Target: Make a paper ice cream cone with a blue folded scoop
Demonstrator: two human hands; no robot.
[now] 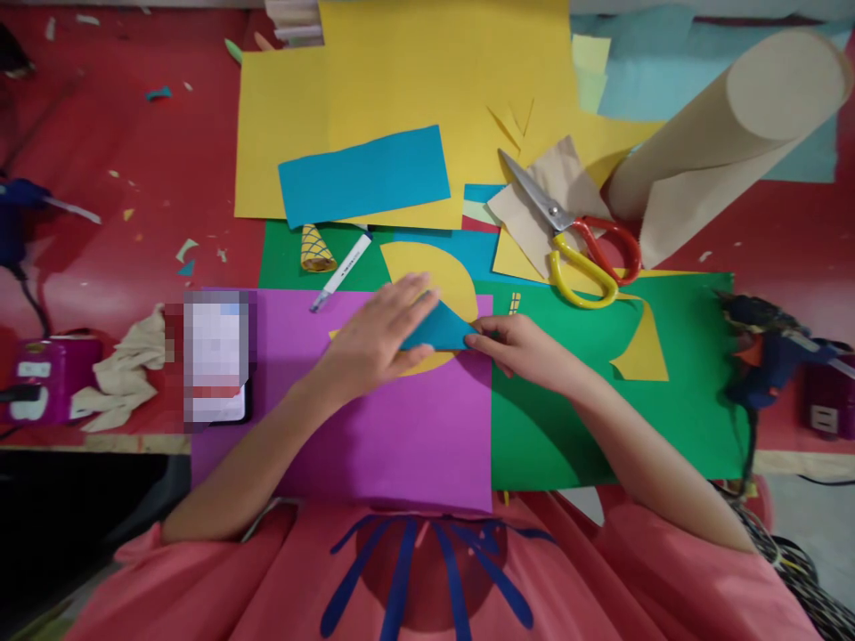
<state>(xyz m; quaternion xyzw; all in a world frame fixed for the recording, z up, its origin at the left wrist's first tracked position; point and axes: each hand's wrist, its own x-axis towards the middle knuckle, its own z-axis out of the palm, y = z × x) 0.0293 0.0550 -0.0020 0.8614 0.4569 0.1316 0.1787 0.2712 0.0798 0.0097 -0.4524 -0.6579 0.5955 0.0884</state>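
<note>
A blue piece of paper [437, 328], which looks folded to a triangle, lies over cut yellow paper [437, 263] with rounded edges. My left hand [380, 334] lies flat on the blue paper's left part, fingers stretched out, hiding some of it. At the blue paper's right corner, my right hand [508, 344] pinches the tip between thumb and fingers. Under both hands are a purple sheet [394, 436] and a green sheet [614, 427]. Just above my left hand sit a white marker [344, 271] and a small yellow paper cone [316, 249] with a drawn grid.
Scissors [561, 223] with red and yellow handles lie at upper right, beside a tan paper roll [721, 133]. A blue strip [366, 175] rests on yellow sheets [447, 71]. A phone [217, 356] lies left. Glue guns [768, 356] stand at both sides, with cords.
</note>
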